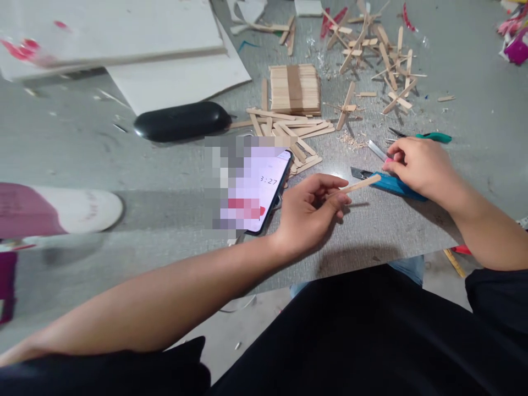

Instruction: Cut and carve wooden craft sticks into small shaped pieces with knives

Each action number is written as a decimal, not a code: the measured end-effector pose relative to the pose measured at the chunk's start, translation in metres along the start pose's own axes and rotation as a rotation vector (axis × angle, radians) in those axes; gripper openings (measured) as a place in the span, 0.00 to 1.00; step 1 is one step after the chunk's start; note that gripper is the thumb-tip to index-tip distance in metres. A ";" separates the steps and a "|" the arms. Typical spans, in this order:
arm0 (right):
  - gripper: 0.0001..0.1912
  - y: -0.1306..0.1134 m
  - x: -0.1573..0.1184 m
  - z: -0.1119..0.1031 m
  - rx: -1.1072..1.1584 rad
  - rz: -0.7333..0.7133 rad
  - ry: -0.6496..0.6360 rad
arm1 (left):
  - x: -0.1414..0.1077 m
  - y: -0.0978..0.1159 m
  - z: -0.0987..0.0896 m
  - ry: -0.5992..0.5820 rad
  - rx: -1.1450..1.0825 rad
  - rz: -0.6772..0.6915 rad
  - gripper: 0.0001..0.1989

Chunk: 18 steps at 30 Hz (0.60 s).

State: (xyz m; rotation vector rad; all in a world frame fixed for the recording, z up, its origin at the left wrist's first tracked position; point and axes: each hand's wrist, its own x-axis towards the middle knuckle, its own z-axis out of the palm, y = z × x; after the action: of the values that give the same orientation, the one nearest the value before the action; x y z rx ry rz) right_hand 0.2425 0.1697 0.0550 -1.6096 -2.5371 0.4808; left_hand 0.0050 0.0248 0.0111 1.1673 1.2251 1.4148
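Observation:
My left hand [315, 206] pinches a wooden craft stick [363, 184] between thumb and fingers, just above the table. The stick's far end points right, over a blue utility knife [398, 186] that lies with its blade out. In my right hand [424, 162] is a small flat silver tool [377, 150] with a bit of pink by the fingertips; its exact kind is unclear. Behind that hand lie green-handled pliers [435, 136], partly covered by it. Wood shavings [353, 140] are scattered near the silver tool's tip.
A lit phone [268, 190], partly blurred out, lies left of my left hand. Beyond it are loose craft sticks [305, 129] and a banded bundle [295, 91]. Crossed stick pieces [398, 60] spread at the back right. A black case [183, 121], white boards [181, 74] and a white-and-pink bottle [82, 209] are left.

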 end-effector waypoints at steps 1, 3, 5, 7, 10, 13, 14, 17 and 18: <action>0.08 0.000 0.000 0.001 0.013 0.004 0.000 | 0.000 -0.001 0.000 -0.011 -0.018 -0.015 0.05; 0.09 0.000 -0.001 0.002 0.024 0.011 -0.006 | -0.001 -0.003 -0.001 -0.039 -0.069 -0.045 0.06; 0.06 0.001 -0.001 0.003 0.014 0.006 -0.014 | -0.001 -0.004 -0.002 -0.076 -0.126 -0.074 0.11; 0.05 0.002 -0.001 0.005 0.014 -0.016 0.025 | 0.000 -0.006 -0.002 -0.118 -0.168 -0.082 0.17; 0.05 0.001 -0.007 0.005 0.110 -0.064 0.178 | 0.002 -0.007 -0.003 -0.150 -0.185 -0.035 0.25; 0.08 -0.006 -0.020 -0.003 0.313 -0.099 0.204 | 0.003 -0.009 -0.003 -0.121 -0.173 0.018 0.26; 0.08 -0.010 -0.025 -0.007 0.373 -0.114 0.151 | 0.003 -0.009 -0.003 -0.102 -0.169 0.030 0.27; 0.08 -0.021 -0.037 -0.017 0.423 -0.205 -0.122 | 0.003 -0.008 -0.001 -0.057 -0.171 0.050 0.27; 0.09 -0.025 -0.040 -0.018 0.414 -0.237 -0.214 | 0.003 -0.007 -0.001 -0.046 -0.179 0.056 0.27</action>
State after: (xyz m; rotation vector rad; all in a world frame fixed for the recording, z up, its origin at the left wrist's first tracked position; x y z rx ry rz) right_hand 0.2431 0.1276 0.0831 -1.1510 -2.5007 1.1119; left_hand 0.0040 0.0281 0.0044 1.1114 1.0187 1.4979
